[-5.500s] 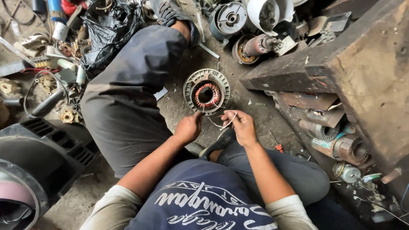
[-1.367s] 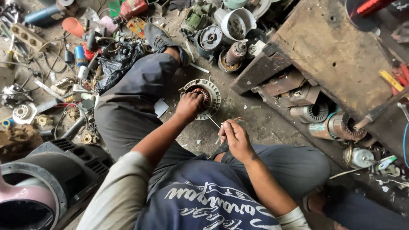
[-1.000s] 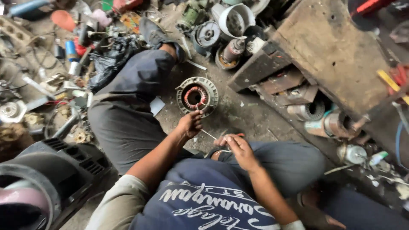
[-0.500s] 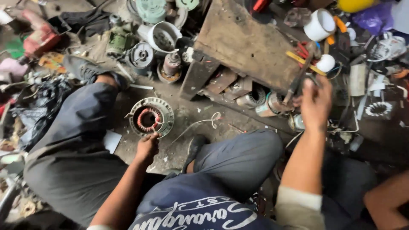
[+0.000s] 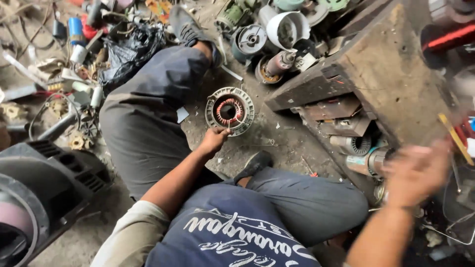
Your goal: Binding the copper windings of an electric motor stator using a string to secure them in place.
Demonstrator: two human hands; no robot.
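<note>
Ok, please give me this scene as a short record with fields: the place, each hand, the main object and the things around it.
place: cluttered workshop floor
left hand: at the near rim of the stator, pinching something small
right hand: blurred, raised by the wooden bench, grip unclear
main object: round motor stator with copper windings
around: black plastic bag, white motor housing

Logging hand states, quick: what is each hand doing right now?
Left hand: pinched shut at the stator rim.
Right hand: motion-blurred, grip cannot be told.
</note>
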